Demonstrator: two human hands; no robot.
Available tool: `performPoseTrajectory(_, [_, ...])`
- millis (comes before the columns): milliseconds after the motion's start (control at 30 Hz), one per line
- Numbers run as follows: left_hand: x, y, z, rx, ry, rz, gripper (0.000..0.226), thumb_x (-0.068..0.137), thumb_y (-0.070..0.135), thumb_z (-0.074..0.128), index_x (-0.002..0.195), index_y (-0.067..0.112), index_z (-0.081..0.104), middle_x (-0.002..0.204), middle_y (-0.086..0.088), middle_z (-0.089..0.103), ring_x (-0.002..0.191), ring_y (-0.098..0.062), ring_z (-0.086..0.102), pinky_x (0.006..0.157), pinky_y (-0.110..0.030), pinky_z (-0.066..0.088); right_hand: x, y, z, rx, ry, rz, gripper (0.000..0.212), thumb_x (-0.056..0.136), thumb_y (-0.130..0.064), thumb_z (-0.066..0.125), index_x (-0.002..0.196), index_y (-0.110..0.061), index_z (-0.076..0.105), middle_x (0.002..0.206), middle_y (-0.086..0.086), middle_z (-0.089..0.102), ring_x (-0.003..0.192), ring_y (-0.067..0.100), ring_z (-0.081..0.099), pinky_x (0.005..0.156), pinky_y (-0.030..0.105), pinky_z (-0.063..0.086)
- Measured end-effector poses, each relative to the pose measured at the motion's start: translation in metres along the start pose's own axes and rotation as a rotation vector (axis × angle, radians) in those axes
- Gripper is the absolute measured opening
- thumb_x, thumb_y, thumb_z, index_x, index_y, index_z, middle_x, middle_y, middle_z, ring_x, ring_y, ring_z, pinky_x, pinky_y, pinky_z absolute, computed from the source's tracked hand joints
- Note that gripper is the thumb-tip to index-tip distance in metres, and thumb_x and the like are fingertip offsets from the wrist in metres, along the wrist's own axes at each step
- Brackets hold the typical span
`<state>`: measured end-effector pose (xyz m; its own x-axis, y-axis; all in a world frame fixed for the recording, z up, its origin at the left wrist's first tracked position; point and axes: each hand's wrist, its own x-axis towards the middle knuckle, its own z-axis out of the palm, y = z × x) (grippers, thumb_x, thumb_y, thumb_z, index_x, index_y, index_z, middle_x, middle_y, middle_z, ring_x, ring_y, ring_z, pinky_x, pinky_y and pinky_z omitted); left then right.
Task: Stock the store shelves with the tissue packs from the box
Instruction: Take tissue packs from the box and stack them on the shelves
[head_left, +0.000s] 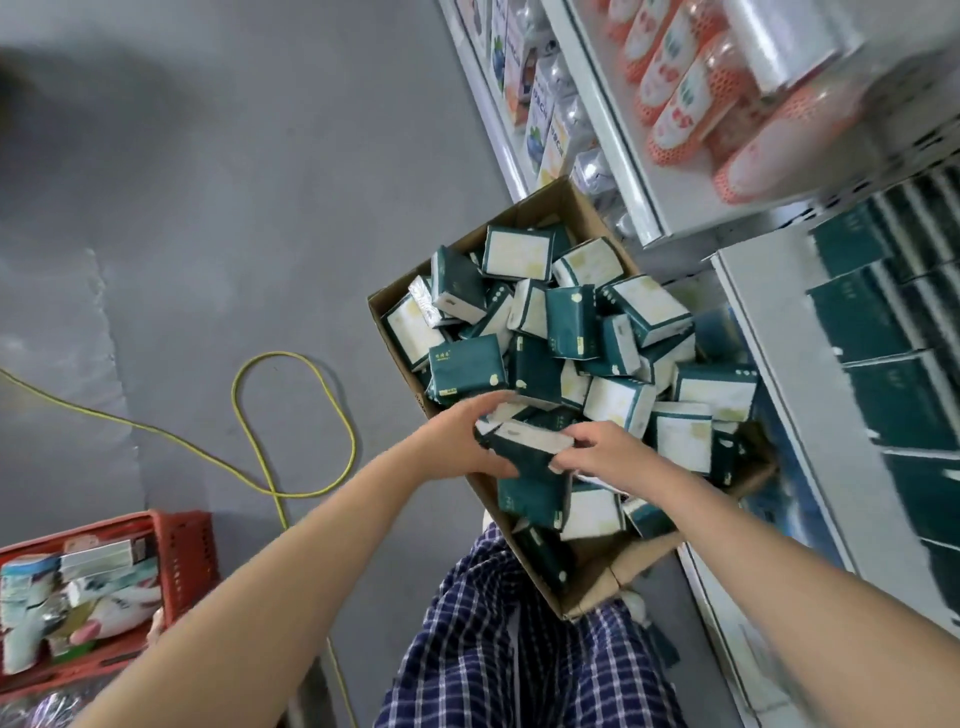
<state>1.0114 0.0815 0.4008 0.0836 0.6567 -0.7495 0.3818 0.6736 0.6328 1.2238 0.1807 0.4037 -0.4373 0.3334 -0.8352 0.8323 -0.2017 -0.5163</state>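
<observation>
A: Head view, quick. Where's the box?
B: Cardboard box (545, 208) sits open on the grey floor (208, 208), just beside the lower shelf (769, 364). It's in front of the person's legs (493, 649), which are in blue checked cloth.
A: Contents?
B: Loose tissue packs (571, 322), dark green with white faces, heaped at all angles up to the rim.
A: Grips?
B: Left grip (467, 441) is curled round the left end of the held pack (530, 441), fingers over the far side, thumb on the near side. Right grip (608, 452) pinches the same pack's right end with bent fingers. A second pack looks tucked behind it under the left fingers. It's blurred, so cannot tell if it's held.
A: Where's that pack exactly?
B: Over the near half of the box, between both grips, right at the top of the heap. Lifted or touching, cannot tell.
A: Shelves?
B: Lower shelf, on the right, carries shelved packs (893, 395), same green, in neat rows side by side. Upper shelf (613, 135) holds orange-and-white packages (675, 93), blurred.
A: Rest?
B: Yellow cable (353, 447) is looped on the floor left of the box. Red crate (187, 551) at lower left has mixed goods in it, well apart from the box.
</observation>
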Motion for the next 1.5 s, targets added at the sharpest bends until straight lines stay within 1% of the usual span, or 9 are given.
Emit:
performPoseTrajectory(167, [-0.022,0.098,-0.016,0.266,-0.177,0.117,0.076,0.074,0.042,0.086,0.141,0.041,0.049,0.127,0.019,0.059,0.113,-0.009,0.057,0.102,-0.030,0.044,-0.067,-0.032,-0.045,0.151,-0.002,-0.067,0.047,0.059,-0.040,0.067,0.099,-0.015,0.074,0.096,0.021,0.068,0.088,0.037,0.061,0.081,0.049,0.049])
performPoseTrajectory(233, [-0.031,0.134,-0.019,0.322,-0.183,0.172,0.053,0.076,0.043,0.085,0.123,0.035,0.063,0.112,0.015,0.067,0.102,-0.009,0.062,0.092,-0.029,0.050,-0.094,-0.034,-0.056,0.274,0.051,-0.100,0.040,0.066,-0.037,0.066,0.102,-0.019,0.074,0.101,0.019,0.069,0.092,0.029,0.066,0.083,0.042,0.052])
performPoseTrajectory(400, [-0.059,0.190,-0.016,-0.004,-0.110,0.160,0.030,0.082,0.037,0.083,0.106,0.026,0.069,0.098,0.007,0.077,0.090,-0.010,0.074,0.075,-0.027,0.061,-0.162,-0.014,-0.069,0.707,0.267,-0.113,0.036,0.089,-0.041,0.070,0.119,-0.022,0.065,0.113,0.004,0.073,0.095,0.019,0.072,0.075,0.029,0.056])
performPoseTrajectory(500, [-0.079,0.214,-0.004,-0.257,-0.020,0.146,0.031,0.087,0.032,0.080,0.114,0.021,0.068,0.107,0.003,0.078,0.099,-0.014,0.075,0.085,-0.032,0.060,-0.201,0.001,-0.075,0.744,0.302,-0.111,0.055,0.075,-0.056,0.067,0.118,-0.020,0.064,0.115,0.003,0.072,0.104,0.021,0.070,0.095,0.039,0.053])
performPoseTrajectory(733, [-0.141,0.306,0.035,-0.420,-0.020,0.315,0.058,0.076,0.040,0.085,0.124,0.016,0.063,0.119,-0.007,0.074,0.108,-0.024,0.072,0.085,-0.032,0.061,-0.312,0.000,-0.112,0.711,0.504,-0.339,0.057,0.067,-0.052,0.082,0.113,-0.022,0.068,0.102,0.000,0.077,0.099,0.018,0.073,0.098,0.042,0.053])
performPoseTrajectory(900, [-0.191,0.406,0.048,-0.329,-0.100,0.576,0.052,0.071,0.042,0.088,0.117,0.025,0.071,0.121,-0.007,0.073,0.110,-0.029,0.072,0.086,-0.037,0.061,-0.404,-0.006,-0.150,0.733,0.708,-0.548,0.057,0.061,-0.048,0.084,0.109,-0.019,0.072,0.099,-0.004,0.077,0.092,0.006,0.072,0.075,0.016,0.053])
performPoseTrajectory(1033, [-0.223,0.469,0.068,-0.241,-0.110,0.747,0.047,0.078,0.037,0.086,0.118,0.021,0.069,0.116,-0.002,0.075,0.105,-0.023,0.073,0.080,-0.029,0.061,-0.468,-0.008,-0.170,0.738,0.887,-0.630,0.048,0.063,-0.051,0.087,0.101,-0.024,0.075,0.101,0.000,0.077,0.094,0.016,0.073,0.085,0.030,0.058])
performPoseTrajectory(1267, [-0.236,0.531,0.096,0.067,0.053,0.920,0.048,0.072,0.045,0.077,0.118,0.033,0.070,0.105,0.016,0.075,0.097,-0.003,0.070,0.079,-0.018,0.057,-0.534,0.023,-0.195,0.734,1.151,-0.624,0.066,0.056,-0.050,0.079,0.109,-0.013,0.070,0.100,0.003,0.077,0.087,0.013,0.072,0.078,0.027,0.058])
performPoseTrajectory(1500, [-0.185,0.566,0.158,0.259,0.014,0.969,0.023,0.085,0.028,0.081,0.100,0.044,0.074,0.084,0.028,0.074,0.080,0.010,0.070,0.067,-0.001,0.045,-0.549,0.073,-0.217,0.611,1.281,-0.493,0.035,0.081,-0.031,0.077,0.114,-0.019,0.072,0.099,-0.009,0.077,0.091,0.010,0.073,0.086,0.029,0.058])
